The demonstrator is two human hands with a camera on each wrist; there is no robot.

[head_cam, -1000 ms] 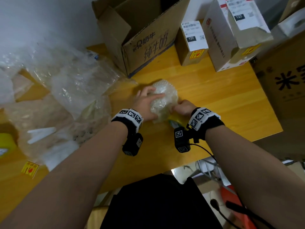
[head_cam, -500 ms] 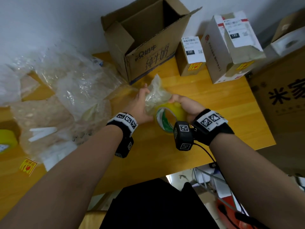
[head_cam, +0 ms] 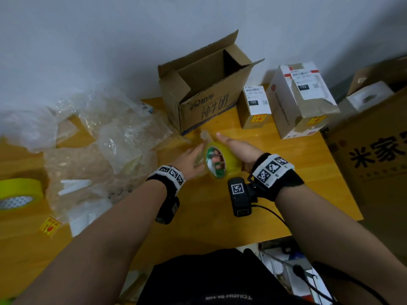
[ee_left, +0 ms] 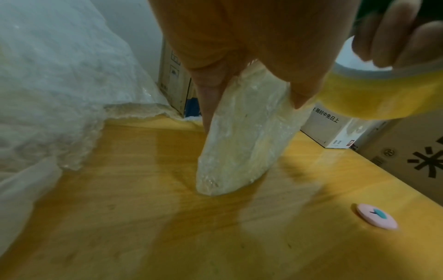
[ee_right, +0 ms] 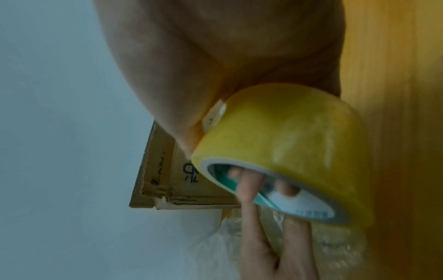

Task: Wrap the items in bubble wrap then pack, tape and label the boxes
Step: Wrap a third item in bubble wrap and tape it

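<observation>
Wrapping is being sealed: left hand [head_cam: 191, 155] pinches the bubble-wrapped bundle [ee_left: 242, 144] upright on the worktop [head_cam: 275, 172], right hand [head_cam: 236, 148] fingers [ee_right: 249, 191] hooked through the tape roll [head_cam: 220, 160], whose free end must next be stuck down.

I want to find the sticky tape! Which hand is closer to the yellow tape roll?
Right. The right hand holds the yellow tape roll, with fingers poking through its hole. The left hand is just beside the roll, holding the bubble-wrapped item.

Head view high, downward; wrist views close; shared tape roll [head_cam: 222, 160]
</observation>
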